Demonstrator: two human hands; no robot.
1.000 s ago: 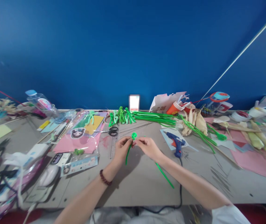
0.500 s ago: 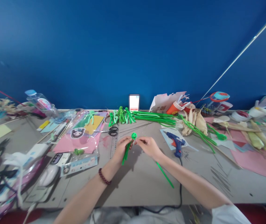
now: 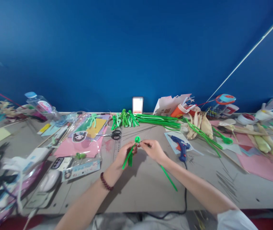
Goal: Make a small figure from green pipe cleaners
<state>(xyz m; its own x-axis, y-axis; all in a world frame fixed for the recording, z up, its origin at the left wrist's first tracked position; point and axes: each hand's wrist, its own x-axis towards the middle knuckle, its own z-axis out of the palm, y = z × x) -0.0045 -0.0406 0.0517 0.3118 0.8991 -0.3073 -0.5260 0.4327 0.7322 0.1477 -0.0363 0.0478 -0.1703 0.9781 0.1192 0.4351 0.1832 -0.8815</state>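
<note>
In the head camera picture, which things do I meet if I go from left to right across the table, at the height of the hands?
Pink paper sheet → clear ruler → left hand → green pipe cleaner → right hand → blue glue gun → corn husks.

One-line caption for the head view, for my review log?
Left hand and right hand hold a green pipe cleaner coiled at its top, above a cluttered craft table.

The grey desk [image 3: 141, 188] is full of craft things. Near its far edge lie a bundle of green pipe cleaners [image 3: 158, 120] and black scissors [image 3: 114, 134]. A blue glue gun [image 3: 180, 147] lies toward the right, pink paper [image 3: 265, 166] at the right edge, and a transparent ruler [image 3: 116, 149] left of the middle.
</note>
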